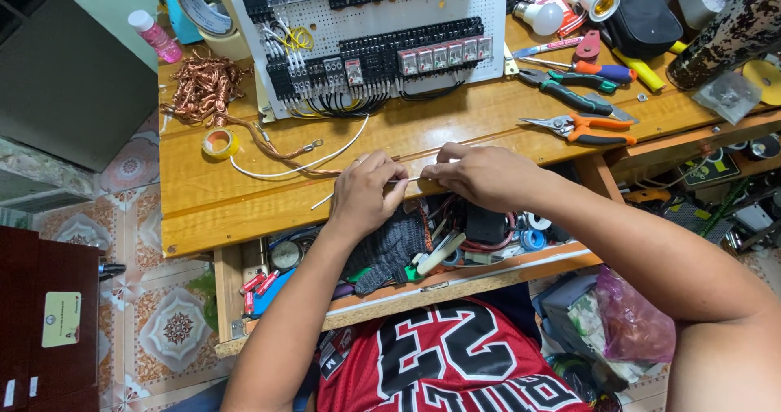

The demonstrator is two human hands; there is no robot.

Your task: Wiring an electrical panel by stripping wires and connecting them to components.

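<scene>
Both hands, left (368, 194) and right (476, 176), pinch a thin white wire (404, 180) between them at the counter (244, 200) edge, orange-handled pliers (582, 127) just beyond the right one.

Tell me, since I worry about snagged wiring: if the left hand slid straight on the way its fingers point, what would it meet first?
The left hand points right along the thin white wire, so it would likely meet the right hand first; their fingertips already nearly touch, though depth is unclear.

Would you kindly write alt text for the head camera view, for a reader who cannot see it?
Two bare hands, left hand and right hand, pinch a thin white wire between them over a wooden workbench. Behind stand a white panel of relays, a copper wire tangle and orange-handled pliers.
</scene>
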